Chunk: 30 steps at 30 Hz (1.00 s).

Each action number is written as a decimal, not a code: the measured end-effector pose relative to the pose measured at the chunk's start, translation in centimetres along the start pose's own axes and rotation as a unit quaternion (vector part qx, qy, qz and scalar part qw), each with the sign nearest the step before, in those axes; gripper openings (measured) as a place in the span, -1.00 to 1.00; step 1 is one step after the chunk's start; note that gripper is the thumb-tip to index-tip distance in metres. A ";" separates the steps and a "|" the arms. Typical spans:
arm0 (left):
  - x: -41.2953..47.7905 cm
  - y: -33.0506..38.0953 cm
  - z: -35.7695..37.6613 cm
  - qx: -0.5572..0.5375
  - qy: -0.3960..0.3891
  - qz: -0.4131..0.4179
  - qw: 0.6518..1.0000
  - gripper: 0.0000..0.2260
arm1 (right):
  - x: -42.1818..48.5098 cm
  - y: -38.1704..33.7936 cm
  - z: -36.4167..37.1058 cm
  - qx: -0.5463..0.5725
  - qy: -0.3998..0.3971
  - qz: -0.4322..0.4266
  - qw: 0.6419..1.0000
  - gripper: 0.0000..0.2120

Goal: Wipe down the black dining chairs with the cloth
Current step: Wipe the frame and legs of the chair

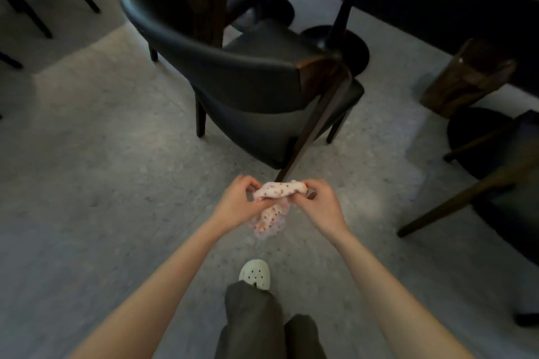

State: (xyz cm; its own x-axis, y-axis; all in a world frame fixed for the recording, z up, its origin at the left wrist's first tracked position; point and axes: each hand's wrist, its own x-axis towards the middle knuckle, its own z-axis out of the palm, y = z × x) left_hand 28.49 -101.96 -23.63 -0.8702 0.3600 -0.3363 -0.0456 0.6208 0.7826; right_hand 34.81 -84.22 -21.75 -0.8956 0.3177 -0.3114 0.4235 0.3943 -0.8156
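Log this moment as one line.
left hand: grips cloth | right hand: grips cloth | black chair: ahead, untouched | wiping: not underway

No text, label, brand, number or sign can be read anywhere in view.

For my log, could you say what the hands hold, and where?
The spotted cloth: left hand pinches its left end, right hand its right end.

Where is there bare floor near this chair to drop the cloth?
The widest bare floor lies left of the black chair, up to the thin dark legs. Another patch lies ahead of your shoe, under the cloth. Right of it is crowded: round table bases, a second chair.
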 end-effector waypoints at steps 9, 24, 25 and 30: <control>-15.0 13.5 -13.3 -0.110 0.000 0.034 0.993 -0.86 | -12.7 -16.3 -9.9 -0.047 -0.063 -0.052 0.996 -0.89; -13.4 8.8 -29.5 0.010 -0.054 0.076 0.996 -0.87 | -12.4 -28.1 2.7 -0.127 -0.131 -0.098 0.978 -0.93; -12.5 7.7 -31.4 0.028 -0.049 0.086 0.995 -0.85 | -11.8 -29.2 4.3 -0.119 -0.126 -0.094 0.980 -0.89; -8.5 4.4 -42.1 0.095 -0.075 0.157 0.980 -0.84 | -8.8 -35.3 11.1 -0.083 -0.085 -0.071 0.990 -0.88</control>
State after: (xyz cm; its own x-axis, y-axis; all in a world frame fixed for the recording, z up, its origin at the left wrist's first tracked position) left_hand 15.03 -131.60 4.78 -0.7441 0.6438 -0.1783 0.3176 0.5757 0.7535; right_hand 26.20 -110.48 4.38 -0.9517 0.1053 -0.2885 0.2960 0.5653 -0.7699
